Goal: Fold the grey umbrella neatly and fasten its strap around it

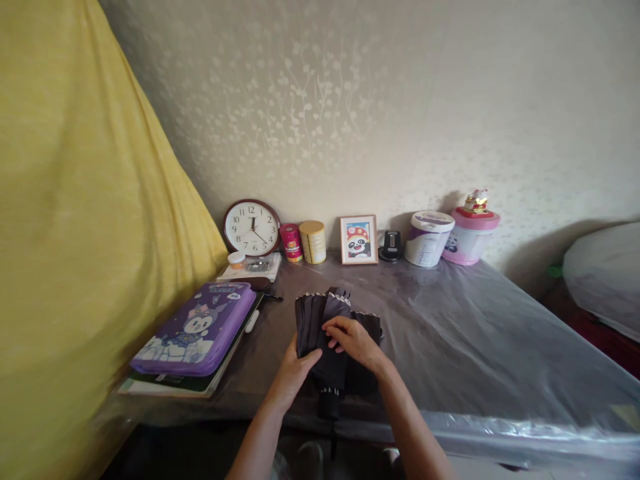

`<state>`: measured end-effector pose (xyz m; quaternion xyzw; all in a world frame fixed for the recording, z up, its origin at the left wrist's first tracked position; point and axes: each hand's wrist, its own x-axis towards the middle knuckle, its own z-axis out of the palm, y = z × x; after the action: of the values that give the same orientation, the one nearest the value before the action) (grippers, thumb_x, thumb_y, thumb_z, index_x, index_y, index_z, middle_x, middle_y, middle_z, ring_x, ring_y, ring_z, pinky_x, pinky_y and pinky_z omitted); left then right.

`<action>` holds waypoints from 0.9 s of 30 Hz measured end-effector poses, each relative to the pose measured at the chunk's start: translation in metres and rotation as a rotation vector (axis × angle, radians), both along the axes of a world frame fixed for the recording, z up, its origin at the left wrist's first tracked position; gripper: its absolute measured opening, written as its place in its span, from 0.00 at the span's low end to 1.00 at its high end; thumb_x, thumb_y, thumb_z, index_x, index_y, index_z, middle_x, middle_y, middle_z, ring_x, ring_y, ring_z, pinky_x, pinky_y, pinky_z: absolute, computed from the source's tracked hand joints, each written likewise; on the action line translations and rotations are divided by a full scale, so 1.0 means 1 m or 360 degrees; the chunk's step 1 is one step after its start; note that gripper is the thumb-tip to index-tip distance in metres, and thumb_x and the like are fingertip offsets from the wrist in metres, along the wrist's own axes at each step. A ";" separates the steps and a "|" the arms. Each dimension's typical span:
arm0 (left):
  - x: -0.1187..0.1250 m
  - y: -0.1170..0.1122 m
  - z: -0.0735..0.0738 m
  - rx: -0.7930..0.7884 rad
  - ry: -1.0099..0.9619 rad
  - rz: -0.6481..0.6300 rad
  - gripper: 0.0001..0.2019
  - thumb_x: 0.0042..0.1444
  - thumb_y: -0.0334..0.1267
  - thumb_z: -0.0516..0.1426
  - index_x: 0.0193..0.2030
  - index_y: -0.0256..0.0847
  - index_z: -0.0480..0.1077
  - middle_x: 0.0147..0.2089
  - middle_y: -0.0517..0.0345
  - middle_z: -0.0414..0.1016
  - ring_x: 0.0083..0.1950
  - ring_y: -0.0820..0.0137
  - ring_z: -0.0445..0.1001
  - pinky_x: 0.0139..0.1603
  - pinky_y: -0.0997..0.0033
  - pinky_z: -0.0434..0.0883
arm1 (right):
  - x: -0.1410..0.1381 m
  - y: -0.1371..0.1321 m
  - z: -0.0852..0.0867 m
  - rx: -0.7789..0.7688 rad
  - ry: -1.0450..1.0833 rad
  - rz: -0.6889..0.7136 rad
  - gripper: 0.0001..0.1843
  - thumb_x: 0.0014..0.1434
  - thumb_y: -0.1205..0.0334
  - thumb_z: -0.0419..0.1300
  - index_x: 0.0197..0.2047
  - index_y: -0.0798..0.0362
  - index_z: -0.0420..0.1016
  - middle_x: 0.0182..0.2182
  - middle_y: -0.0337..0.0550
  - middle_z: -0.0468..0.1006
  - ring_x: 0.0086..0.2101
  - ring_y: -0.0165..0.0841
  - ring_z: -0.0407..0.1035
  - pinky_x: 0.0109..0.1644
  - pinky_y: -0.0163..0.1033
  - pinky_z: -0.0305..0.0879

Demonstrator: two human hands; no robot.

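While the dark umbrella (314, 319) lies collapsed on the plastic-covered tabletop (450, 333), its long axis runs nearly straight away from the person. The stubby handle (329, 403) is at the near edge and the loose canopy folds fan out at the far end.

Both hands sit at the middle of that axis. The left hand (296, 370) comes in from the near left. Its thumb is laid over the top of the cloth and its other fingers are hidden under the left flank, so its grip reads as closed on the umbrella. The right hand (354, 341) rests across the top from the right, a little farther along the shaft than the left, with its fingers curled down onto a fold. I cannot tell whether that grip pinches the cloth or only presses it flat.

The handle points back toward the person, below and between the two grips and touching neither. The unfolded flaps spread beyond the fingertips and to the right of the right grip.

Well to the left of the left grip lies a purple case (200, 328) on a book. Far beyond both grips, a clock (251, 227) and a small framed picture (359, 239) stand against the wall.
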<state>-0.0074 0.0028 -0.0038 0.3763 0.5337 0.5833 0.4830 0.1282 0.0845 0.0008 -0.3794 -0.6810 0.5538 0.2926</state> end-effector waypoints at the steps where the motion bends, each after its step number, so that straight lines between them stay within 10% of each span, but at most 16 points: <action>1: 0.000 0.000 0.000 -0.0013 0.0019 0.0005 0.23 0.44 0.33 0.61 0.50 0.37 0.68 0.46 0.52 0.77 0.49 0.61 0.74 0.53 0.63 0.68 | -0.001 0.000 -0.002 0.0078 0.0022 -0.0024 0.12 0.55 0.61 0.53 0.41 0.54 0.73 0.36 0.42 0.74 0.29 0.27 0.71 0.28 0.31 0.67; 5: -0.002 -0.001 -0.001 -0.0029 0.0065 0.0003 0.25 0.45 0.33 0.61 0.52 0.38 0.67 0.49 0.52 0.76 0.51 0.61 0.73 0.54 0.64 0.67 | 0.003 0.008 -0.004 0.0456 0.0034 -0.0199 0.15 0.53 0.64 0.56 0.45 0.52 0.72 0.47 0.45 0.73 0.34 0.29 0.70 0.36 0.34 0.68; 14: -0.007 0.001 -0.013 -0.0028 0.0160 0.0071 0.24 0.45 0.32 0.61 0.52 0.39 0.69 0.50 0.52 0.75 0.53 0.61 0.71 0.56 0.65 0.63 | 0.081 0.034 0.008 0.0395 -0.0676 -0.0737 0.12 0.56 0.63 0.51 0.37 0.54 0.75 0.30 0.44 0.79 0.32 0.33 0.74 0.39 0.35 0.65; 27: -0.002 -0.001 -0.001 -0.0071 0.0150 0.0076 0.22 0.44 0.33 0.62 0.49 0.39 0.71 0.48 0.52 0.76 0.52 0.60 0.72 0.56 0.64 0.64 | 0.090 0.027 0.008 -0.0075 -0.0729 -0.0654 0.09 0.55 0.63 0.53 0.33 0.57 0.73 0.26 0.46 0.78 0.26 0.33 0.74 0.21 0.30 0.64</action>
<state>-0.0098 0.0014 -0.0046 0.3796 0.5775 0.5642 0.4517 0.2183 0.1112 0.0085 -0.6308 -0.6251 0.3989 0.2284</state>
